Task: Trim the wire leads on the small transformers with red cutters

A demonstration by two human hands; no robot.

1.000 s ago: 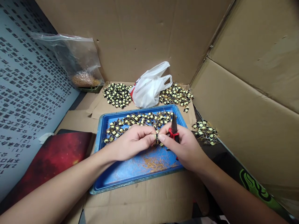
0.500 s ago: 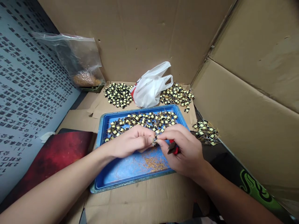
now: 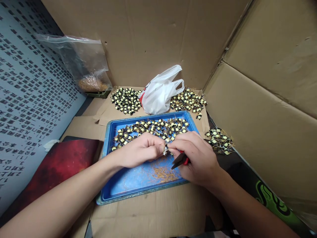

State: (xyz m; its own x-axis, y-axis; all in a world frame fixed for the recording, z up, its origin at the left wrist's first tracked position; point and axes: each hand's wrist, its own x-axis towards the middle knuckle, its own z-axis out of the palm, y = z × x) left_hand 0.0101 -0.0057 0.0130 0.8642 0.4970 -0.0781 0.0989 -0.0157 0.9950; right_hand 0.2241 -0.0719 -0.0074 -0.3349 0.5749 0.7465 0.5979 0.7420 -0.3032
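Note:
My left hand (image 3: 141,151) is closed, pinching a small wire-wound coil component (image 3: 165,151) whose silvery pins point down. My right hand (image 3: 199,158) is curled round red-handled cutting pliers (image 3: 178,161), their dark jaws jutting toward the lower left. The thumb and forefinger of that hand also reach to the component's right side. Both hands are above a blue tray (image 3: 141,192). Behind them, many yellow-and-black coil components (image 3: 135,127) with copper leads lie in its far half. Orange wire clippings (image 3: 163,174) are scattered on the tray floor below my hands.
Behind the tray a white plastic bag (image 3: 158,96) stands between two component heaps (image 3: 126,100). Another heap (image 3: 219,140) lies to the right. A zip bag of wire bits (image 3: 91,81) is at the back left. Cardboard walls (image 3: 148,39) enclose the back and right.
My right thumb and fingers have shifted slightly at the component, uncovering more of its pins. The pliers have turned, so their jaws now reach further left and down.

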